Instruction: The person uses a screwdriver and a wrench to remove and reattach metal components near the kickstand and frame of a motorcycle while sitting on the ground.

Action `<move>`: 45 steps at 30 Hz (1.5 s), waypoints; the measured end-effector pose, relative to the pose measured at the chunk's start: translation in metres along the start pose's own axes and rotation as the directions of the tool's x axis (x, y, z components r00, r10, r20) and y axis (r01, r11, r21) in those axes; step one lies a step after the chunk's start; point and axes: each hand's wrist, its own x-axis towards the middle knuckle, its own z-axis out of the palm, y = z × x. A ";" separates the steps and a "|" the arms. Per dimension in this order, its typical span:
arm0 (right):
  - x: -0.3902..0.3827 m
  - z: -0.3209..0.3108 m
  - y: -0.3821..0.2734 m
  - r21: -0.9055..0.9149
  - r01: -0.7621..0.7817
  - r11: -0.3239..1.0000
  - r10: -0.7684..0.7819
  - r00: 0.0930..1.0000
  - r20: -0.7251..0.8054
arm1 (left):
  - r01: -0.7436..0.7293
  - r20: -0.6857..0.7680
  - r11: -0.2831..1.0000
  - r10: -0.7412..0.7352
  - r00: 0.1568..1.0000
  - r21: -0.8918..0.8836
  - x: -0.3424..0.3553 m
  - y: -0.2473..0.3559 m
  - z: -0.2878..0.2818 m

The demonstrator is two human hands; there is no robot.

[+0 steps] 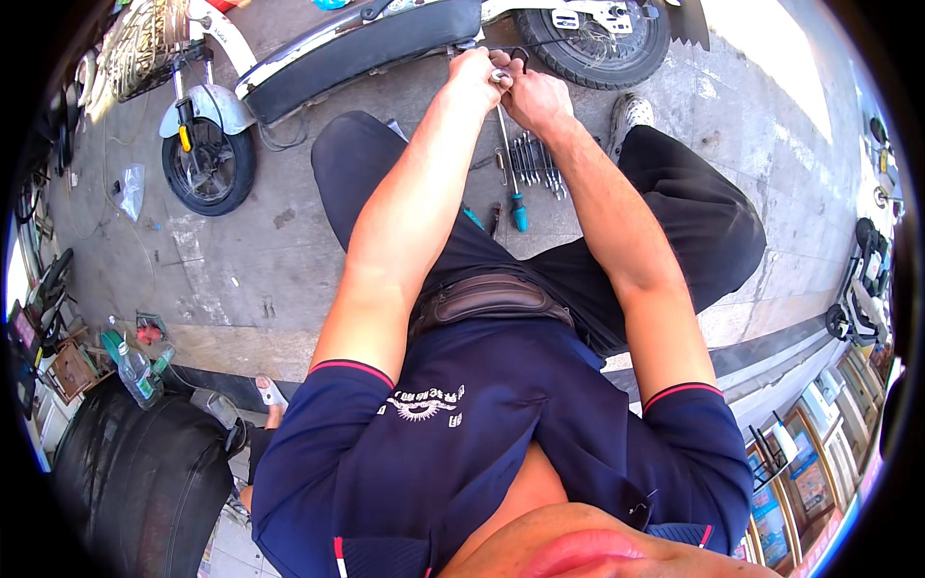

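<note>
My left hand (474,79) and my right hand (536,98) meet at the edge of a white and black electric scooter (361,60), at the end nearer its rear wheel (602,48). The fingers of both are closed and close together. A thin black cable (520,56) loops up at my right fingertips. What my left fingers pinch is too small to make out. On the ground below my hands lie a screwdriver (520,214) with a teal handle and a row of wrenches (540,164).
The scooter's front wheel (208,166) stands at the left, beside a clear plastic bag (132,191). My shoe (631,116) is right of the tools. A plastic bottle (138,374) rests on a black seat-like thing (145,472) at lower left. Another person's foot (270,390) shows nearby.
</note>
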 end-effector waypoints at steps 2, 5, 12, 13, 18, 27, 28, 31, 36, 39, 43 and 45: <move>-0.009 0.000 -0.007 -0.028 0.016 0.999 -0.018 0.994 -0.104 | -0.040 -0.022 0.995 0.042 0.999 0.088 0.006 -0.005 -0.005; -0.018 0.017 -0.007 -0.050 -0.038 0.998 0.028 0.982 -0.185 | -0.101 0.007 0.938 0.104 0.995 0.331 -0.001 -0.019 -0.018; -0.011 0.012 -0.032 0.069 -0.222 0.973 0.230 0.962 -0.146 | -0.005 -0.026 0.987 0.009 1.000 0.163 0.006 -0.006 -0.022; -0.011 0.010 -0.031 0.096 -0.230 0.968 0.241 0.962 -0.128 | 0.000 -0.028 0.990 0.004 1.000 0.139 0.007 -0.008 -0.026; -0.010 0.017 -0.016 0.101 -0.102 0.990 0.123 0.965 -0.232 | 0.045 0.036 0.988 -0.051 0.998 0.147 0.008 -0.010 -0.032; -0.007 0.026 0.000 0.116 -0.015 0.993 0.045 0.965 -0.259 | 0.188 0.280 0.982 -0.187 0.942 0.025 0.016 -0.010 -0.045; -0.007 0.026 0.000 0.121 -0.012 0.993 0.044 0.964 -0.263 | 0.188 0.267 0.981 -0.192 0.944 0.043 0.013 -0.009 -0.042; -0.009 0.024 -0.002 0.127 -0.002 0.992 0.036 0.963 -0.265 | 0.217 0.329 0.974 -0.225 0.917 0.060 0.013 -0.006 -0.042; -0.007 0.025 0.001 0.120 -0.006 0.993 0.038 0.965 -0.260 | 0.283 0.319 0.958 -0.280 0.906 0.036 0.003 0.002 -0.036; -0.007 0.028 0.004 0.127 0.002 0.992 0.030 0.967 -0.251 | 0.292 0.313 0.948 -0.318 0.895 0.129 0.002 0.013 -0.041; -0.009 0.020 0.001 0.103 -0.002 0.995 0.028 0.969 -0.246 | 0.281 0.304 0.933 -0.341 0.890 0.224 0.001 0.025 -0.049; -0.008 0.021 0.001 0.100 -0.031 0.994 0.053 0.973 -0.224 | 0.268 0.275 0.939 -0.321 0.906 0.213 -0.001 0.018 -0.047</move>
